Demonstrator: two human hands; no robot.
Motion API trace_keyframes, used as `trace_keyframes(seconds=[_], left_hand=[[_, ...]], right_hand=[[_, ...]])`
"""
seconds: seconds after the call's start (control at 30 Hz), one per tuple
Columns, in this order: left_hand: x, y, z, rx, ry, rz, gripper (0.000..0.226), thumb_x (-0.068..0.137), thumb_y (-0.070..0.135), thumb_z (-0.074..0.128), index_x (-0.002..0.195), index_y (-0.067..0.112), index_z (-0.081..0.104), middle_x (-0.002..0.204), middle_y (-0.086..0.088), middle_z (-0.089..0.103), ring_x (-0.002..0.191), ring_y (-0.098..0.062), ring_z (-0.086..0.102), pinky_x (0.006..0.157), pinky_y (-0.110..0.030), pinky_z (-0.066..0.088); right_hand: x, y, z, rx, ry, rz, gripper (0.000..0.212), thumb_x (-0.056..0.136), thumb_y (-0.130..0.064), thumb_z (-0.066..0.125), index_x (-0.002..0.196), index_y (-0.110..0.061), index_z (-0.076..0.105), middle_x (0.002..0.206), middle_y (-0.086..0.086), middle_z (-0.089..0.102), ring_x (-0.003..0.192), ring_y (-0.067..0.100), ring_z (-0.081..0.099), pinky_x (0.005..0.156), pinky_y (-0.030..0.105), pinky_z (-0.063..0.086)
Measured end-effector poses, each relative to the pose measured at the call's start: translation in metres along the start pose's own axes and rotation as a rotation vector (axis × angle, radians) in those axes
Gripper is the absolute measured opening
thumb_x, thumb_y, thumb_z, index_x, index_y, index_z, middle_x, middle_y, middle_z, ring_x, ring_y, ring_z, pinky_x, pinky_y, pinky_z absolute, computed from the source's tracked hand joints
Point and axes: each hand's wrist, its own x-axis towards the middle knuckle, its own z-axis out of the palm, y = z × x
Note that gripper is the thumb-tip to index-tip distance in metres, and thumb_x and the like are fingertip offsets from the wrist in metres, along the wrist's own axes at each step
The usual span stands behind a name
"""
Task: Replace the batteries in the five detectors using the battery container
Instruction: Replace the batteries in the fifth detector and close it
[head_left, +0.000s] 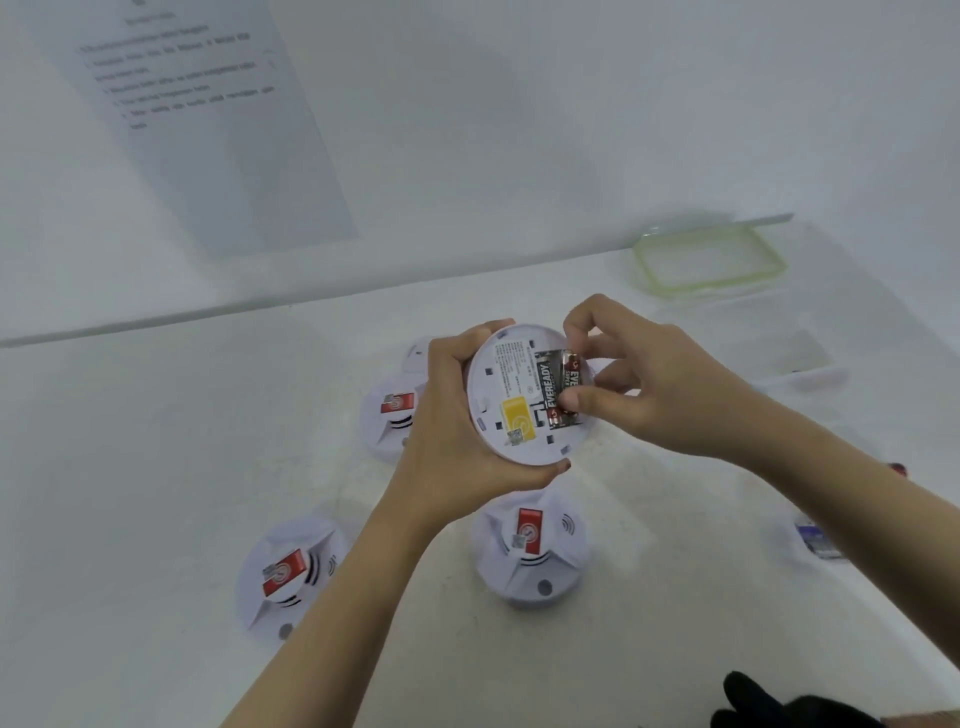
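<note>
Left hand (457, 415) grips a detector (519, 395) underside-up above the surface (156, 467); right hand (639, 389) pinches a battery (567, 387) sitting in its bay beside another. Best to check polarity, seat one end first, then press flat. White surface against a white wall with a printed sheet (208, 119); three detectors lie below, open battery container (748, 332) far right.

Three detectors (530, 551) crowding table (156, 467) centre

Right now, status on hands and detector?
Left hand grips upturned detector. Right hand pinching Eveready batteries in its compartment. Nothing obstructing.
</note>
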Motion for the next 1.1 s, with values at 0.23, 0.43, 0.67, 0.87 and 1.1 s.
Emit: trace_keyframes(seconds=[0.23, 0.43, 0.67, 0.87, 1.1], left_hand=[[0.018, 0.006, 0.044, -0.022, -0.045, 0.04, 0.1, 0.047, 0.012, 0.094, 0.116, 0.032, 0.024, 0.131, -0.001, 0.044, 0.121, -0.013, 0.051, 0.09, -0.019, 0.046], [0.032, 0.011, 0.081, -0.05, -0.091, 0.04, 0.097, 0.049, 0.014, 0.091, 0.116, 0.036, 0.024, 0.133, -0.001, 0.043, 0.121, -0.01, 0.05, 0.091, -0.018, 0.045], [0.036, 0.015, 0.112, -0.068, -0.066, -0.027, 0.094, 0.048, 0.032, 0.088, 0.118, 0.04, 0.026, 0.131, 0.017, 0.041, 0.123, -0.001, 0.046, 0.094, -0.011, 0.04], [0.032, 0.022, 0.131, 0.047, -0.022, -0.065, 0.102, 0.045, 0.049, 0.084, 0.131, 0.037, 0.031, 0.13, 0.02, 0.046, 0.121, 0.001, 0.047, 0.097, -0.011, 0.039], [0.035, 0.032, 0.153, 0.046, -0.042, -0.023, 0.099, 0.047, 0.043, 0.087, 0.129, 0.037, 0.032, 0.125, 0.033, 0.044, 0.12, 0.0, 0.048, 0.095, -0.012, 0.041]], right_hand=[[-0.019, 0.027, -0.028, -0.241, 0.331, -0.194, 0.013, 0.083, -0.026, 0.063, 0.09, -0.023, 0.053, 0.1, -0.005, 0.059, 0.093, 0.009, 0.054, 0.08, 0.029, 0.048], [-0.042, 0.049, -0.057, -0.102, 0.433, -0.172, 0.017, 0.079, -0.019, 0.068, 0.092, -0.021, 0.058, 0.084, -0.018, 0.061, 0.079, 0.002, 0.055, 0.075, 0.011, 0.041], [-0.069, 0.082, -0.108, 0.045, 0.444, 0.043, 0.009, 0.079, -0.013, 0.073, 0.078, -0.018, 0.065, 0.072, -0.007, 0.066, 0.066, 0.004, 0.058, 0.068, 0.011, 0.045], [-0.098, 0.115, -0.119, -0.128, -0.082, 0.144, 0.016, 0.077, -0.014, 0.073, 0.072, -0.028, 0.067, 0.072, -0.018, 0.067, 0.07, 0.003, 0.062, 0.069, 0.008, 0.041], [-0.09, 0.112, -0.127, -0.337, 0.105, -0.191, 0.039, 0.084, -0.042, 0.057, 0.12, -0.028, 0.062, 0.112, -0.02, 0.063, 0.099, -0.008, 0.056, 0.086, 0.009, 0.042]])
